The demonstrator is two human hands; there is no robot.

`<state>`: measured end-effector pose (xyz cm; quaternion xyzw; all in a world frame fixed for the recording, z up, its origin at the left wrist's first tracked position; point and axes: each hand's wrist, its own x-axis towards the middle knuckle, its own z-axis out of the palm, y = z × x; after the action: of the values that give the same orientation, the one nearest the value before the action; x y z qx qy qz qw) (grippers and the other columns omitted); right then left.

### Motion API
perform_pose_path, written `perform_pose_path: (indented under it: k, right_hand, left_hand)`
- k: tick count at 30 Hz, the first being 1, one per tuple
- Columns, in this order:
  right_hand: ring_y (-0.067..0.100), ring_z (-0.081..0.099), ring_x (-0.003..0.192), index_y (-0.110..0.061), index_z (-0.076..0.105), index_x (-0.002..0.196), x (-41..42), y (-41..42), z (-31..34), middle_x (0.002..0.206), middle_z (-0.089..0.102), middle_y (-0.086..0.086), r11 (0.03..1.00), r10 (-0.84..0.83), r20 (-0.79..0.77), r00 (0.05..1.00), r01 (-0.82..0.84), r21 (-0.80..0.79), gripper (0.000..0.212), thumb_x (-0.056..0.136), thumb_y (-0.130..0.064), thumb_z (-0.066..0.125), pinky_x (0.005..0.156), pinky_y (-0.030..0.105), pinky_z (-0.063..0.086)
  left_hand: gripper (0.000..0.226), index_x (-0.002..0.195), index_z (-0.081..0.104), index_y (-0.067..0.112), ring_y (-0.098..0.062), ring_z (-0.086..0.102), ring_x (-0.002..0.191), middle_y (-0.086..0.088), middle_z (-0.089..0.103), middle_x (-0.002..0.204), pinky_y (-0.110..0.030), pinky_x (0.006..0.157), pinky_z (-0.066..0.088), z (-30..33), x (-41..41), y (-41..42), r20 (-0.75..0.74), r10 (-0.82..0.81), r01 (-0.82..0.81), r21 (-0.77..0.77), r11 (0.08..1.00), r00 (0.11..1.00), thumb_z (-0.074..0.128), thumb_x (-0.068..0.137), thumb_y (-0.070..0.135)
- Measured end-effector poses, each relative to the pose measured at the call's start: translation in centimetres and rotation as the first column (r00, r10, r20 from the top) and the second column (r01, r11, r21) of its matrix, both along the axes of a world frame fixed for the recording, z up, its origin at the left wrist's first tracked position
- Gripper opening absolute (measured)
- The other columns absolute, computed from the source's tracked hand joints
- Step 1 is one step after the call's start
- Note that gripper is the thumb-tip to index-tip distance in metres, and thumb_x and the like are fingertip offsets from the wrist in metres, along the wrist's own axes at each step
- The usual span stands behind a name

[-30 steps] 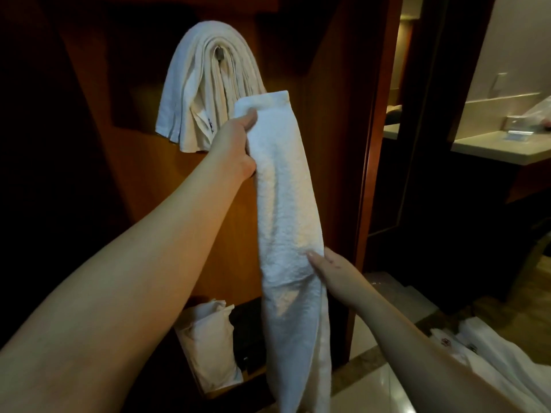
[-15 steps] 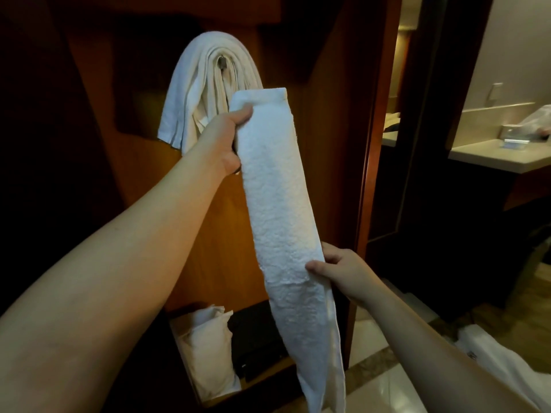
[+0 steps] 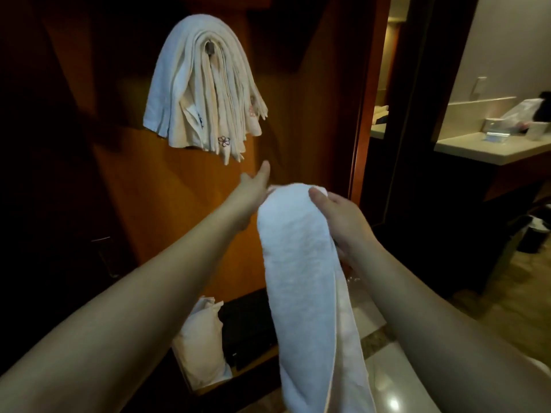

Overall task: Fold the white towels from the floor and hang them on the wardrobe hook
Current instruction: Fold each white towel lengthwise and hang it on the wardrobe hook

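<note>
A long white towel [image 3: 301, 263] hangs doubled over in front of me, its folded top at chest height below the wardrobe hook [image 3: 210, 49]. My right hand [image 3: 340, 216] grips that folded top from the right, thumb on the front. My left hand [image 3: 253, 189] is at the fold's left side with its thumb stretched up and free; its fingers are hidden behind the towel. Several folded white towels [image 3: 179, 93] hang over the hook on the wooden wardrobe panel [image 3: 298, 114].
A white bag [image 3: 202, 338] sits in the wardrobe's bottom compartment beside a dark box [image 3: 247, 332]. The wardrobe's door edge [image 3: 362, 114] stands to the right. Beyond it are a pale counter [image 3: 492, 149] with items, a dark bin [image 3: 533, 236] and shiny tiled floor [image 3: 384, 389].
The towel hung at full length from my raised left hand; my right hand has brought its middle up, the towel is now doubled, and my left hand has dropped lower and released its pinch.
</note>
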<state>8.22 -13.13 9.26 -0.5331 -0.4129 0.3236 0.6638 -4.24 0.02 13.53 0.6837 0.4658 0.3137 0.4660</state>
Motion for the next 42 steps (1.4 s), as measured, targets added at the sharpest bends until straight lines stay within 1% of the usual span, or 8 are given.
perform_pose_path:
  k: [4, 8, 14, 18, 26, 33, 35, 42]
  right_hand:
    - [0.028, 0.075, 0.099, -0.017, 0.068, 0.125, 0.9, 1.2, -0.4, 0.109, 0.077, 0.005, 0.997, -0.062, -0.278, 0.959, 0.045, -0.068, 0.046, 0.090, -0.046, 0.074, 0.093, 0.049, 0.058]
    - [0.033, 0.076, 0.093, -0.010, 0.068, 0.122, 0.7, 1.6, -1.6, 0.105, 0.078, 0.011, 0.989, -0.140, -0.445, 0.885, 0.106, -0.100, 0.044, 0.087, -0.035, 0.079, 0.087, 0.052, 0.060]
    - [0.033, 0.077, 0.084, -0.007, 0.070, 0.114, -1.4, 2.1, -1.4, 0.099, 0.078, 0.012, 0.979, -0.200, -0.604, 0.772, 0.127, -0.162, 0.031, 0.088, -0.023, 0.078, 0.079, 0.053, 0.062]
    - [0.034, 0.075, 0.095, -0.004, 0.069, 0.116, -2.3, 2.4, -0.5, 0.104, 0.077, 0.014, 0.984, -0.160, -0.639, 0.753, 0.069, -0.165, 0.035, 0.091, -0.026, 0.076, 0.092, 0.054, 0.058]
    - [0.033, 0.075, 0.096, -0.005, 0.063, 0.122, -2.6, 2.5, 0.1, 0.109, 0.076, 0.016, 0.997, -0.075, -0.698, 0.712, 0.054, -0.053, 0.038, 0.090, -0.020, 0.076, 0.086, 0.048, 0.061]
    - [0.024, 0.069, 0.109, -0.009, 0.058, 0.131, -3.4, 2.6, -0.5, 0.117, 0.073, 0.009, 0.988, -0.154, -0.653, 0.741, 0.131, -0.084, 0.040, 0.095, -0.022, 0.071, 0.096, 0.043, 0.058]
    - [0.022, 0.069, 0.109, -0.010, 0.058, 0.133, -3.6, 2.5, -0.4, 0.119, 0.073, 0.007, 0.986, -0.161, -0.655, 0.738, 0.145, -0.079, 0.041, 0.096, -0.023, 0.069, 0.082, 0.037, 0.062]
    - [0.023, 0.062, 0.120, -0.016, 0.061, 0.118, -2.5, 2.4, -0.1, 0.120, 0.068, 0.003, 0.965, -0.254, -0.600, 0.759, 0.241, -0.102, 0.025, 0.098, -0.028, 0.068, 0.105, 0.047, 0.052]
  left_hand:
    - [0.039, 0.124, 0.050, 0.027, -0.017, 0.050, 0.120, 0.004, 0.047, 0.131, -0.039, 0.099, 0.050, -5.9, -2.3, -4.5, 0.159, 0.028, -0.077, 0.308, 0.948, 0.987, 0.041, 0.101, 0.058]
    - [0.030, 0.116, 0.043, 0.037, -0.006, 0.041, 0.119, 0.023, 0.035, 0.114, -0.014, 0.087, 0.046, -9.4, -3.7, -7.9, 0.152, -0.054, -0.019, 0.442, 0.897, 0.987, 0.063, 0.095, 0.045]
    - [0.052, 0.127, 0.046, 0.026, -0.010, 0.038, 0.120, 0.009, 0.041, 0.127, -0.034, 0.099, 0.046, -11.1, -1.3, -8.3, -0.165, 0.005, 0.095, 0.592, 0.801, 0.986, 0.065, 0.088, 0.054]
    - [0.046, 0.114, 0.042, 0.029, -0.007, 0.043, 0.106, 0.015, 0.034, 0.108, -0.017, 0.071, 0.044, -10.4, -0.2, -7.1, -0.118, 0.036, 0.043, 0.605, 0.795, 0.992, 0.066, 0.084, 0.054]
    - [0.010, 0.096, 0.053, 0.035, 0.001, 0.059, 0.073, 0.017, 0.056, 0.082, -0.018, 0.061, 0.050, -9.6, -1.1, -5.5, -0.089, -0.013, 0.064, 0.602, 0.796, 0.996, 0.062, 0.096, 0.040]
    - [0.021, 0.096, 0.043, 0.022, -0.013, 0.055, 0.067, -0.001, 0.057, 0.090, -0.029, 0.058, 0.048, -8.5, -0.3, -4.6, -0.522, 0.156, 0.206, 0.570, 0.796, 0.838, 0.063, 0.094, 0.029]
    - [0.017, 0.104, 0.045, 0.023, -0.014, 0.059, 0.070, 0.000, 0.056, 0.090, -0.030, 0.059, 0.052, -8.9, -0.4, -5.1, -0.557, 0.178, 0.223, 0.576, 0.787, 0.811, 0.057, 0.097, 0.032]
    - [0.016, 0.095, 0.061, 0.024, -0.008, 0.059, 0.070, 0.008, 0.058, 0.084, -0.031, 0.061, 0.057, -9.0, -2.7, -5.3, -0.271, 0.177, 0.099, 0.763, 0.639, 0.946, 0.053, 0.103, 0.036]
